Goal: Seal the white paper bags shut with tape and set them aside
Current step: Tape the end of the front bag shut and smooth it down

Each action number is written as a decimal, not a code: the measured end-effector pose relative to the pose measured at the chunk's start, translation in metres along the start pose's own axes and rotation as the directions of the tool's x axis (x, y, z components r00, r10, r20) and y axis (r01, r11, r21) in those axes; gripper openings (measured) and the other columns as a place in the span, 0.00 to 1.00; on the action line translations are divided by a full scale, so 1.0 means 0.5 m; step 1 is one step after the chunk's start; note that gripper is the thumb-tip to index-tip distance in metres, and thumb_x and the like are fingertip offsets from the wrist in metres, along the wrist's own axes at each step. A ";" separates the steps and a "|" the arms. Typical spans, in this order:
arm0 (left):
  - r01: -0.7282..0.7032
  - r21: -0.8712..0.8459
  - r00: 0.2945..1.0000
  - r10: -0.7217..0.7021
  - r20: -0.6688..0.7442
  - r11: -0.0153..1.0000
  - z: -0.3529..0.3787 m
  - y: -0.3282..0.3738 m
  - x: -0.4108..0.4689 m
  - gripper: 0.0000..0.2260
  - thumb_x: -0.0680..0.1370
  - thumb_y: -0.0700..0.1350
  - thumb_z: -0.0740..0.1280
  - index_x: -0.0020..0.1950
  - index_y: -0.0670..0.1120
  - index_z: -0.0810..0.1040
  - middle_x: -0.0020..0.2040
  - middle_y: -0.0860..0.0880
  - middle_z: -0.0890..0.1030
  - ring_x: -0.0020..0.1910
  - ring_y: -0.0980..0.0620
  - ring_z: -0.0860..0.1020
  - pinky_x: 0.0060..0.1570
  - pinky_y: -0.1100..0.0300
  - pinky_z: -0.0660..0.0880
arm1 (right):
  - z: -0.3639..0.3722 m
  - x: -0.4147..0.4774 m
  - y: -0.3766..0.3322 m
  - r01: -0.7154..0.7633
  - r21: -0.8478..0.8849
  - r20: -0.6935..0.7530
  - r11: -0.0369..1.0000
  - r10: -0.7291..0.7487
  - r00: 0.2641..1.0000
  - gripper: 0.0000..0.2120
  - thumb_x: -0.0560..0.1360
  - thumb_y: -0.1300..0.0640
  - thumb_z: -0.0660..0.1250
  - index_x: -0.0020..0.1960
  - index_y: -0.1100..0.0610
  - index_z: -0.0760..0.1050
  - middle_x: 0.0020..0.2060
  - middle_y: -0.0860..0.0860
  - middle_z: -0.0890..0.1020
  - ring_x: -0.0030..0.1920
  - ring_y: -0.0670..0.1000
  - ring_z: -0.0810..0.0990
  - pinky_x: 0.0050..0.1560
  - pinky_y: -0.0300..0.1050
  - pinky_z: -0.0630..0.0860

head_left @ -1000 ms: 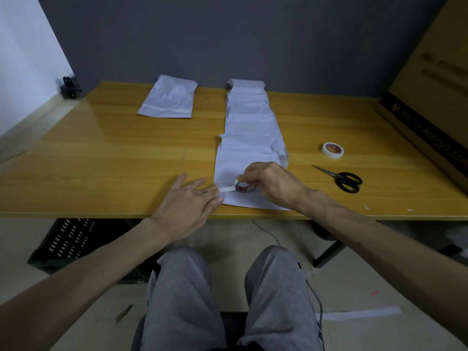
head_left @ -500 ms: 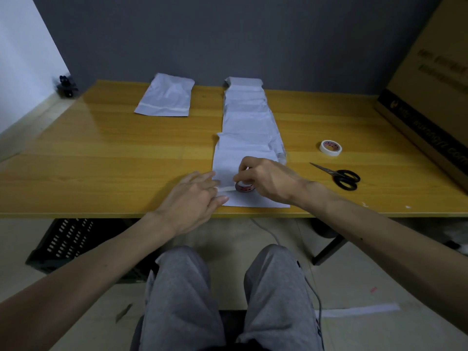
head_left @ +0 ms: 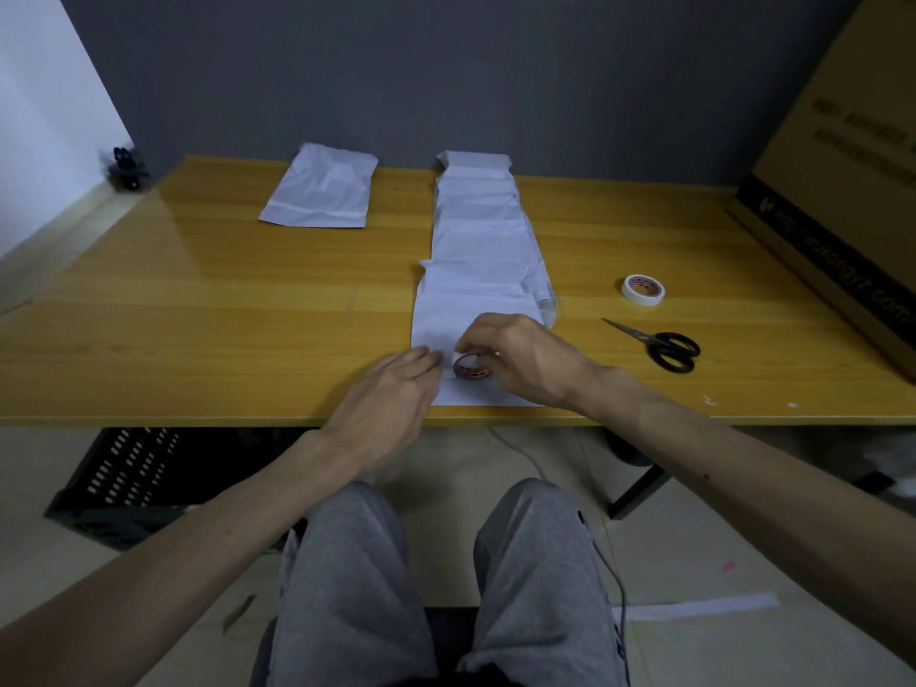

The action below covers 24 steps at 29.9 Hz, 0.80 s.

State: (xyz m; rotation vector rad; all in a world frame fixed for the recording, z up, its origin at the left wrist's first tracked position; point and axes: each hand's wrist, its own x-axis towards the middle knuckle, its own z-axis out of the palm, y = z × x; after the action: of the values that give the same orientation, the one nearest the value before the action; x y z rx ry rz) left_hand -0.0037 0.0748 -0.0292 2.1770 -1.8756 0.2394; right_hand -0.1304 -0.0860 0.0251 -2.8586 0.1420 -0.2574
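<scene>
At the near edge of the yellow wooden table (head_left: pixel 198 314), the nearest flat white paper bag (head_left: pixel 466 300) lies at the front of a line of overlapping white paper bags (head_left: pixel 476 210) that runs to the far edge. The person's right hand (head_left: pixel 520 359) has its grip curled round a small roll of white tape (head_left: pixel 472 371), which stands on edge on that bag. The left hand (head_left: pixel 386 404) lies flat, grip spread, fingertips pressing the bag's left edge just beside the roll. A separate white bag with a taped strip (head_left: pixel 322 188) lies well apart, far left. To the right, a second white tape roll (head_left: pixel 643 289) and black-handled scissors (head_left: pixel 664 345) lie near a big brown cardboard box (head_left: pixel 842 166).
</scene>
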 end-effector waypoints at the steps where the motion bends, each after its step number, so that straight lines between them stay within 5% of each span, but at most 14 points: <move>1: -0.006 0.007 1.000 0.006 0.016 1.000 0.002 -0.002 -0.001 0.17 0.79 0.43 0.58 0.64 0.38 0.77 0.64 0.43 0.78 0.65 0.45 0.75 0.67 0.51 0.66 | -0.001 -0.001 0.000 0.001 0.012 -0.008 1.000 -0.001 1.000 0.10 0.75 0.64 0.65 0.54 0.60 0.80 0.49 0.55 0.81 0.50 0.56 0.79 0.50 0.54 0.76; 7: 0.029 0.002 0.981 -0.029 0.193 1.000 -0.008 0.010 -0.007 0.34 0.77 0.58 0.35 0.77 0.43 0.59 0.77 0.47 0.60 0.77 0.53 0.56 0.73 0.62 0.45 | 0.004 -0.008 -0.003 -0.065 0.067 -0.034 0.996 0.068 0.997 0.17 0.78 0.62 0.63 0.66 0.58 0.74 0.57 0.56 0.80 0.57 0.55 0.77 0.56 0.46 0.72; 10: 0.029 0.025 0.966 -0.035 0.256 0.999 -0.013 0.014 -0.012 0.40 0.73 0.62 0.28 0.79 0.45 0.52 0.79 0.49 0.52 0.78 0.55 0.48 0.74 0.60 0.42 | 0.015 -0.010 0.003 -0.074 0.081 -0.085 0.994 0.081 0.993 0.11 0.77 0.63 0.63 0.58 0.60 0.76 0.52 0.55 0.81 0.53 0.57 0.78 0.48 0.42 0.70; 13: 0.028 0.037 0.949 -0.039 0.313 0.999 -0.016 0.009 -0.019 0.46 0.68 0.67 0.21 0.79 0.46 0.45 0.79 0.51 0.45 0.77 0.57 0.42 0.76 0.56 0.41 | 0.020 -0.012 0.008 -0.032 0.063 -0.084 0.998 0.037 0.996 0.12 0.78 0.63 0.62 0.59 0.60 0.78 0.52 0.55 0.81 0.54 0.55 0.79 0.53 0.43 0.72; 21: 0.024 0.057 0.940 -0.042 0.338 0.998 -0.025 0.017 -0.016 0.43 0.69 0.69 0.27 0.79 0.46 0.41 0.79 0.51 0.42 0.76 0.56 0.37 0.75 0.53 0.38 | 0.039 -0.021 0.006 0.012 0.075 -0.125 0.997 -0.003 0.992 0.19 0.77 0.67 0.60 0.67 0.59 0.73 0.55 0.57 0.80 0.53 0.56 0.80 0.53 0.48 0.77; 24: 0.031 0.010 0.957 -0.033 0.288 0.999 -0.019 0.018 -0.013 0.42 0.72 0.69 0.31 0.79 0.46 0.45 0.79 0.49 0.46 0.77 0.56 0.41 0.76 0.56 0.39 | 0.049 -0.025 -0.003 -0.095 0.163 -0.172 0.982 0.123 0.977 0.10 0.79 0.58 0.60 0.58 0.58 0.74 0.48 0.55 0.81 0.47 0.57 0.79 0.48 0.53 0.77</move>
State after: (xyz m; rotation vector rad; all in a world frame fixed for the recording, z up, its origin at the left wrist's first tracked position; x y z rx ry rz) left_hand -0.0135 0.0825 -0.0214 2.3500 -1.9836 -0.0858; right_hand -0.1382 -0.0769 0.0003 -2.6604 0.3011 -0.4844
